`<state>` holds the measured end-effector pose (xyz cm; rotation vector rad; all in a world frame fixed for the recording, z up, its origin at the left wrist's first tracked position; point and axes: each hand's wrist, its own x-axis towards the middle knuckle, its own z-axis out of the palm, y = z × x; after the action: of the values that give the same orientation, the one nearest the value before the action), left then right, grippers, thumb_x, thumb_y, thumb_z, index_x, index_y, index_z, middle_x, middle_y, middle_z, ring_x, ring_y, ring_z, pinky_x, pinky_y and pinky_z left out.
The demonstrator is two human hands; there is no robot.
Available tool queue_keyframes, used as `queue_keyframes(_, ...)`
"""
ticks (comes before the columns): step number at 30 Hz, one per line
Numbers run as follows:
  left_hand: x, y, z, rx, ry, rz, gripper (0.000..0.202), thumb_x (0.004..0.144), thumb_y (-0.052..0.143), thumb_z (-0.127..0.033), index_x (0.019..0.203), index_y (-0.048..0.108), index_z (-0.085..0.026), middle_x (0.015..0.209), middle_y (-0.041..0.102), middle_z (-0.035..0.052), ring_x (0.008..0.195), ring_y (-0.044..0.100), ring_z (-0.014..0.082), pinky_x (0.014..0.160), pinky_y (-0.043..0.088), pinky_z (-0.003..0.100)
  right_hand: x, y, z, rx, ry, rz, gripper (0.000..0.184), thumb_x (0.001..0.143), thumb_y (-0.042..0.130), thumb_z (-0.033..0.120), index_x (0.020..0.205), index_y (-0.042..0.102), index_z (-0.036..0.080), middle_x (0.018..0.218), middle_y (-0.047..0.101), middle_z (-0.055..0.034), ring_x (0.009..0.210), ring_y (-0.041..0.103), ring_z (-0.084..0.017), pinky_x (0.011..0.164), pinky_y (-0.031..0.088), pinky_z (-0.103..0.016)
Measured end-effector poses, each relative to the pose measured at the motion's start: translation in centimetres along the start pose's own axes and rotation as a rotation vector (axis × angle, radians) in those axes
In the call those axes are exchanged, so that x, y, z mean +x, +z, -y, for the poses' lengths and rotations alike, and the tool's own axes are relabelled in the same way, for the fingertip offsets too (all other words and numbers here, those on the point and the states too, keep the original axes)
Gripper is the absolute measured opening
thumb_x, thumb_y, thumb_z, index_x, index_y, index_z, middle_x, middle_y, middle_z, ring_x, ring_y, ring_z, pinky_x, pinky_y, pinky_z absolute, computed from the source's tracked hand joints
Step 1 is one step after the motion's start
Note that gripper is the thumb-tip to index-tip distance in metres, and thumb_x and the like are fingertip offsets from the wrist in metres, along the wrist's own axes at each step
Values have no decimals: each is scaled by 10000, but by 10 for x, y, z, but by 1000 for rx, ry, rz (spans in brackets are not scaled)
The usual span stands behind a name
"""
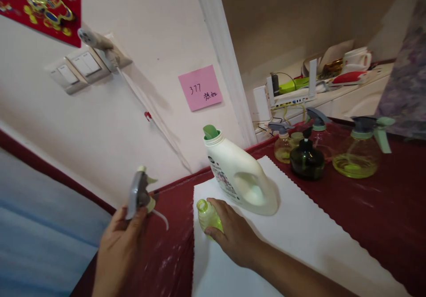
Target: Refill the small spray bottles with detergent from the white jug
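Between the fingers of my left hand [121,239] is a grey spray nozzle [138,193] with a pale green trigger; its thin dip tube hangs free over the red tabletop. My right hand [234,232] is wrapped round a small translucent yellow-green bottle [207,216], whose neck is uncapped and which stands on a white sheet [282,248]. Just behind it is a large cream jug [246,175] with a moulded handle and a printed label. The jug's cap is off, and a green spout [210,131] shows in its mouth.
To the right stand a dark pump bottle [306,159], a large spray bottle [357,157] and smaller spray bottles [282,148] on the red tabletop [376,204]. Behind are a white router [293,96] and clutter. A cable [149,117] runs down the wall; a blue curtain [40,239] hangs left.
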<state>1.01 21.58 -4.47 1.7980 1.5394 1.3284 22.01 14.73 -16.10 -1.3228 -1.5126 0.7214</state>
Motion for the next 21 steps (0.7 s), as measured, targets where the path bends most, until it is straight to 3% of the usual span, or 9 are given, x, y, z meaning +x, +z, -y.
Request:
queue_keyframes(2,-8,10,-34,-465,5,-59,303,872,734,-448,1137,707,-304,1219,714,-27,1052,680,171,909,567,263,0,1,0,-1,-1,2,645,901,590,241,1510,386,182,1509,505,-126,1365,472,-307,1140,388,-487)
queue_keyframes(4,-15,22,-59,-733,67,-80,183,833,800,-347,993,748,-274,1198,719,-39,984,675,129,878,579,219,0,0,1,-2,-2,7,643,906,601,241,1509,390,174,1504,510,-128,1366,472,-300,1146,384,-472)
queue_keyframes(9,-17,45,-81,-884,32,-50,270,724,894,-317,955,775,-245,1043,752,-18,850,668,122,745,606,203,0,-4,6,-8,10,15,645,906,634,237,1502,407,139,1488,522,-149,1359,480,-302,1141,390,-448)
queue_keyframes(15,-18,67,-63,-863,-26,-30,405,637,942,-398,953,778,-205,988,767,15,785,662,112,681,566,168,1,-8,9,-10,14,25,653,902,643,222,1506,411,132,1478,528,-157,1348,489,-318,1128,401,-466)
queue_keyframes(19,-31,91,-21,-828,-168,108,393,672,914,-421,966,756,-214,973,764,8,860,687,136,818,556,220,2,-6,6,-8,0,23,665,906,639,227,1515,394,118,1499,507,-161,1370,467,-315,1150,379,-461)
queue_keyframes(21,-39,101,1,-765,-272,182,459,681,899,-454,1035,734,-214,943,756,16,860,694,163,789,552,250,2,-4,4,-8,-10,20,669,902,641,223,1514,393,116,1505,500,-158,1376,461,-305,1158,371,-445)
